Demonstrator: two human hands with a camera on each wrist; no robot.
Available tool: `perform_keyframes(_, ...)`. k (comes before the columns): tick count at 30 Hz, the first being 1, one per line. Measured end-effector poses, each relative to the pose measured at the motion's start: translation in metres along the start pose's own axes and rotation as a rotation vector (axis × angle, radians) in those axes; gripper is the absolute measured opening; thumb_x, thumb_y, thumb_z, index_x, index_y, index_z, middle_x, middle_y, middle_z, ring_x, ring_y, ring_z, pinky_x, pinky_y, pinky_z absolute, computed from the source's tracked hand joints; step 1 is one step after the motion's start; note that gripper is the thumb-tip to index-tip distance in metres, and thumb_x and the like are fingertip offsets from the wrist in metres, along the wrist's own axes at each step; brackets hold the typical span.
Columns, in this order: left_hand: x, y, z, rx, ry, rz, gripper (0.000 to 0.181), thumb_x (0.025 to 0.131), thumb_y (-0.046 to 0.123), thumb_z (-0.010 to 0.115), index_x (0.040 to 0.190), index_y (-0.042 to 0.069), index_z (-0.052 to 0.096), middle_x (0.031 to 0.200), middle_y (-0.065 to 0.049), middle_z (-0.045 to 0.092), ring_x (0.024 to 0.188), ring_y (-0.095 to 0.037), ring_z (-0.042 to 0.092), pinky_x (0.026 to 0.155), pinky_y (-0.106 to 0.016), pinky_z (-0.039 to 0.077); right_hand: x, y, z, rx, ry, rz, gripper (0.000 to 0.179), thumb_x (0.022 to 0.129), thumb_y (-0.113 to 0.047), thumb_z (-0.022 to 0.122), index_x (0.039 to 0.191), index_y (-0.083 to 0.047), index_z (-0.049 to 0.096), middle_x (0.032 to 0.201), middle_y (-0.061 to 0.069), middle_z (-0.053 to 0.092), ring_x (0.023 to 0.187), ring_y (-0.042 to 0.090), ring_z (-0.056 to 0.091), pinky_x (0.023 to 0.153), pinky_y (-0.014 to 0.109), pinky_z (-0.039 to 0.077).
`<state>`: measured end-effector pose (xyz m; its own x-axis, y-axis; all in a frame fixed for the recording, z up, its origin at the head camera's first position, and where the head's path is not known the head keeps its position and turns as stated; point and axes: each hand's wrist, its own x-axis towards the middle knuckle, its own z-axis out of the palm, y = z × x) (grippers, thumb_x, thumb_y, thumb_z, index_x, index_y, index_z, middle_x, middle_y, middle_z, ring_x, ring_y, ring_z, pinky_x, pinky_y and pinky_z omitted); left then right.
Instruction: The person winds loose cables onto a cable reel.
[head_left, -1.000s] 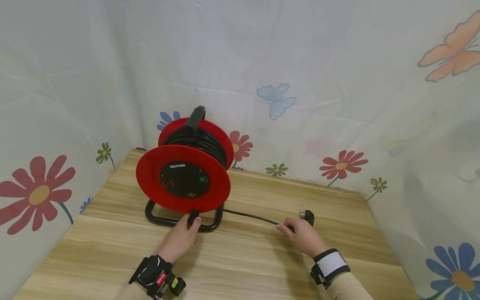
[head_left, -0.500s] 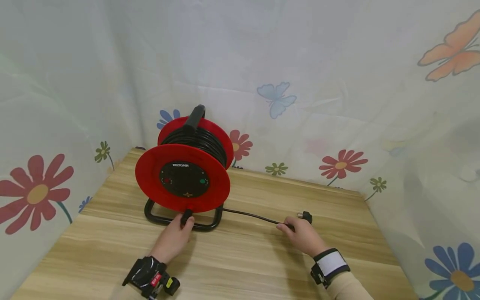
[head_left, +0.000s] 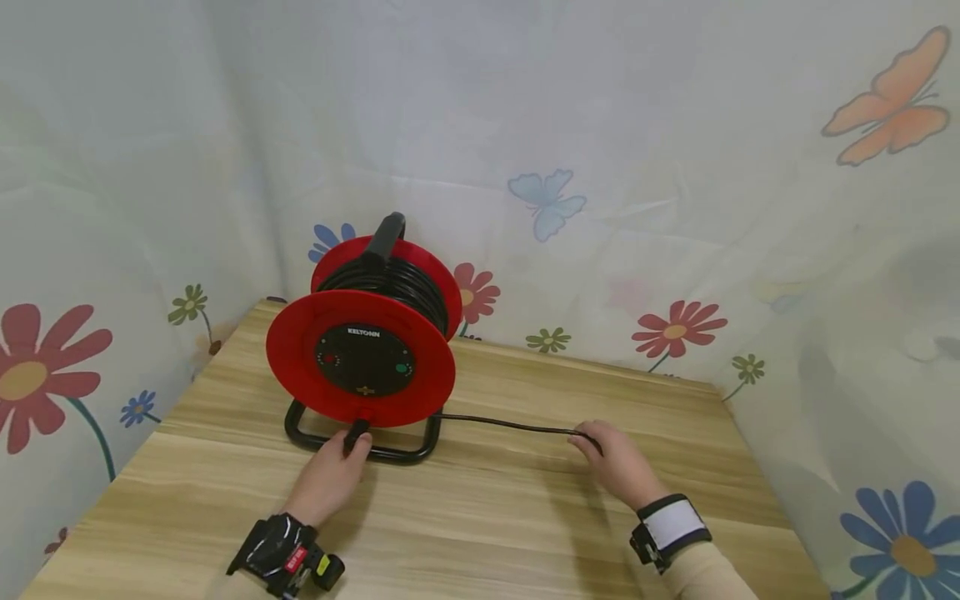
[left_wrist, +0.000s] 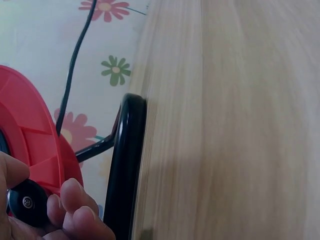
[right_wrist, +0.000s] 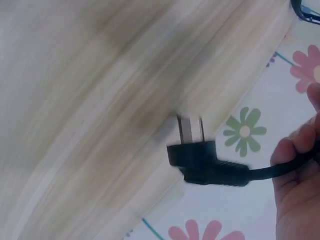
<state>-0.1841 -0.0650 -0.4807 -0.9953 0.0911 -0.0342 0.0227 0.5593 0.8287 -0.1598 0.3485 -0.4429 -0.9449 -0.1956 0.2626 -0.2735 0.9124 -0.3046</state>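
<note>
A cable reel with red discs and a black centre panel stands on its black tube stand at the left of the head view. Black cable is wound around its drum. My left hand grips the crank knob at the bottom of the front disc. In the left wrist view, thumb and fingers curl about that black knob. From the reel a cable runs right to my right hand, which pinches it. The plug sticks out beside the right fingers in the right wrist view; in the head view it is hidden.
A wood-grain table lies under everything. Behind and at both sides hangs a pale cloth printed with flowers and butterflies. The reel's tube stand reaches forward under the disc, and its carry handle is on top.
The left hand and crank knob have moved a little left along the disc's bottom, and the front panel has turned slightly. The right hand has shifted slightly right; the plug no longer shows in the head view.
</note>
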Motion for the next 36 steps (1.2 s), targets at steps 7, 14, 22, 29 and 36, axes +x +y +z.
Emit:
perform_keyframes(7,0.006,-0.01,-0.003,0.0,-0.001,-0.006,0.038,0.1,0.038,0.041,0.083,0.008,0.055,0.065,-0.005,0.055,0.052,-0.019,0.046,0.049,-0.031,0.036,-0.007,0.011,-0.009,-0.022,0.024,0.017,0.008,0.093,-0.013,0.06,0.092,-0.009,0.067,0.079,0.003,0.061,0.064,0.011,0.049,0.057,0.033,0.045)
perform_keyframes(14,0.004,-0.007,-0.008,-0.006,-0.02,-0.028,0.037,0.1,0.037,0.041,0.082,0.007,0.053,0.062,-0.004,0.053,0.049,-0.018,0.043,0.046,-0.031,0.033,-0.009,0.015,-0.01,-0.07,0.032,0.024,0.008,0.093,-0.014,0.06,0.088,-0.008,0.063,0.074,0.0,0.052,0.062,0.012,0.044,0.054,0.03,0.041)
perform_keyframes(22,0.0,-0.007,-0.012,-0.042,-0.028,-0.058,0.046,0.1,0.043,0.039,0.082,0.005,0.056,0.063,-0.005,0.057,0.05,-0.018,0.042,0.048,-0.03,0.033,-0.015,0.022,-0.007,-0.078,0.077,0.067,0.008,0.095,-0.01,0.057,0.087,-0.007,0.058,0.085,0.007,0.05,0.065,0.013,0.046,0.054,0.032,0.046)
perform_keyframes(29,0.003,-0.011,-0.015,-0.065,0.001,-0.042,0.048,0.101,0.039,0.037,0.075,0.004,0.058,0.062,-0.006,0.061,0.05,-0.019,0.043,0.049,-0.03,0.035,-0.02,0.028,-0.005,-0.071,0.002,0.131,0.013,0.099,-0.012,0.05,0.087,-0.007,0.054,0.078,0.005,0.052,0.062,0.013,0.046,0.054,0.032,0.043)
perform_keyframes(36,0.003,-0.015,-0.019,-0.107,0.01,-0.066,0.047,0.101,0.041,0.037,0.079,0.004,0.056,0.062,-0.004,0.059,0.053,-0.017,0.047,0.049,-0.029,0.036,-0.024,0.029,-0.002,-0.046,-0.017,0.153,0.014,0.1,-0.016,0.048,0.088,-0.01,0.053,0.068,0.0,0.048,0.058,0.012,0.044,0.052,0.03,0.039)
